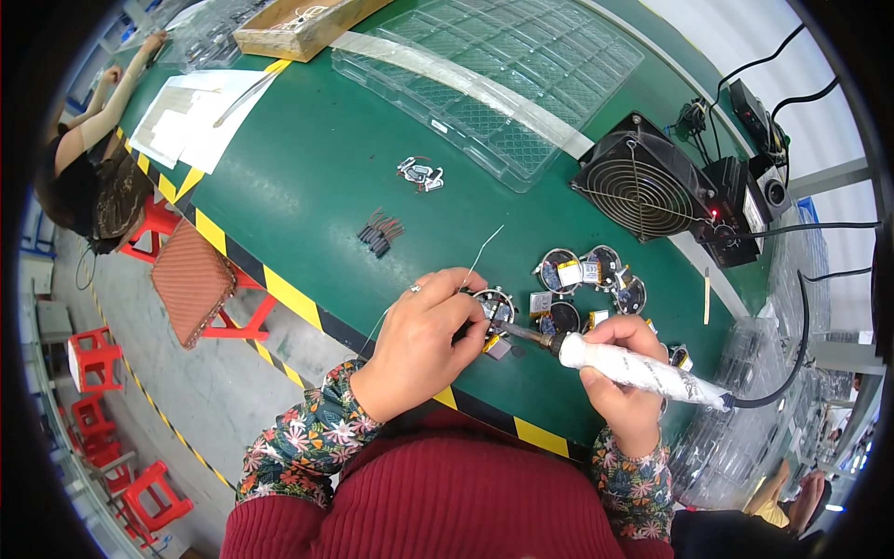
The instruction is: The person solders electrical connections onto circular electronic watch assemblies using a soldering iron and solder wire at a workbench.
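Note:
My right hand (635, 417) grips a soldering iron (643, 367) by its white wrapped handle. The iron's tip reaches left to a small round electronic assembly (500, 303) with a metal rim, on the green table. My left hand (419, 340) is closed beside that assembly, thumb and forefinger pinched near the iron's tip. A thin solder wire (481, 252) runs through the left fingers, one end sticking up past them. Whether these fingers also touch the assembly is hidden. More round assemblies (629, 294) with small silver battery packs (570, 273) lie just beyond the iron.
A black fan (643, 182) stands at the right, beside a black power unit (731, 210). Small wired parts (380, 233) and white-and-black pieces (424, 174) lie mid-table. Clear plastic trays (503, 84) and a wooden box (298, 28) are farther back. Another person's arm (116, 93) is far left.

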Demonstrator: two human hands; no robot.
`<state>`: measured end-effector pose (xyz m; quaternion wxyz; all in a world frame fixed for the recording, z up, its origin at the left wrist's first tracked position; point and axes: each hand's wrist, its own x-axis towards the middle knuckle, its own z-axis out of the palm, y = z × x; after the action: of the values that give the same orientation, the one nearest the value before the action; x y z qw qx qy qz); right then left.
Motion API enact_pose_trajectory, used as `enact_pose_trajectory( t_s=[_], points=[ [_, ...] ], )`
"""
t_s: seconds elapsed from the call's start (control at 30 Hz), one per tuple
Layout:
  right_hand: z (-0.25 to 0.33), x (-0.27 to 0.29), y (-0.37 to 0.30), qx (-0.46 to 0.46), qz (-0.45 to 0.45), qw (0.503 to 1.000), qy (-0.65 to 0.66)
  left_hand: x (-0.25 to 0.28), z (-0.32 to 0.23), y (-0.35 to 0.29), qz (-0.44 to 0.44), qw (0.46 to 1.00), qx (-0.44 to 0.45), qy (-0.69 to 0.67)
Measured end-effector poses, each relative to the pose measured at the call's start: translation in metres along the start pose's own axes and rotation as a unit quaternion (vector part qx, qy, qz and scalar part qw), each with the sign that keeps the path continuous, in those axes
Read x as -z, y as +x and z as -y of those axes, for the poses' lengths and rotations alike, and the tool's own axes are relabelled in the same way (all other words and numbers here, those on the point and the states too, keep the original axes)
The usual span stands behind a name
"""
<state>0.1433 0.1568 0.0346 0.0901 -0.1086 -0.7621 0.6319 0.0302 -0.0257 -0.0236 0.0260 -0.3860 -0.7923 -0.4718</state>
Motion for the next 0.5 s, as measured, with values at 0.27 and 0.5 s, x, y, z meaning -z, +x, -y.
enact_pose_trajectory(
  t_s=[0.27,0.5],
  points=[
    [-0.0002,-0.0001,-0.0001,0.002,0.000,1.000,0.002,0.0000,0.0001,-0.0002,0.005,1.000,0.005,-0.006],
    [0.0007,-0.0001,0.0004,0.000,0.002,1.000,-0.002,-0.0002,-0.0006,0.0005,-0.004,1.000,-0.005,0.001]
  ],
)
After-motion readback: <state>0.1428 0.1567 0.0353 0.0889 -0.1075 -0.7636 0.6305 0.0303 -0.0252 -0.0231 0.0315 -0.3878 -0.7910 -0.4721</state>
